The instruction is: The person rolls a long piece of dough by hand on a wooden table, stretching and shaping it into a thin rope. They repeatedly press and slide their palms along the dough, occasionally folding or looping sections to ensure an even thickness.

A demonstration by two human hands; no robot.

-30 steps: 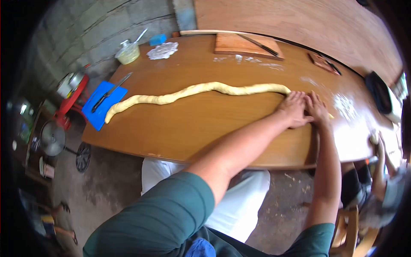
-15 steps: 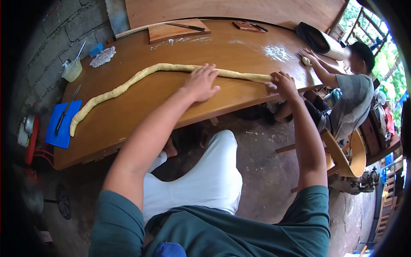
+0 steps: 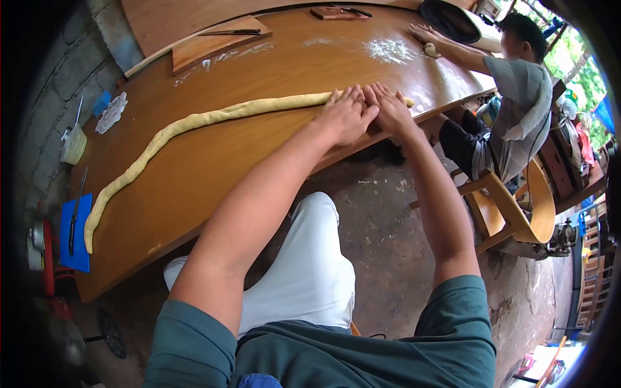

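A long rope of pale yellow dough (image 3: 194, 121) curves across the wooden table (image 3: 259, 152). Its far-left end lies by a blue cutting board (image 3: 76, 246), on which a dark-handled knife (image 3: 74, 223) rests. My left hand (image 3: 347, 118) lies flat over the dough near its right end, fingers stretched out. Right beside it, my right hand (image 3: 388, 111) presses down on the same stretch, also with fingers extended. The two hands touch or nearly touch, and the dough beneath them is hidden. A short tip of dough shows past my right fingers.
Across the table, a seated person (image 3: 517, 97) has a hand by a small dough piece (image 3: 431, 50), near scattered flour (image 3: 391, 50). Wooden boards (image 3: 220, 44) with knives lie along the back. A tub (image 3: 74, 143) and crumpled cloth (image 3: 112, 113) are at the left.
My right hand has moved left along the dough, and my left hand right, so they now sit side by side. The camera view has shifted. The other person's arm is stretched farther forward.
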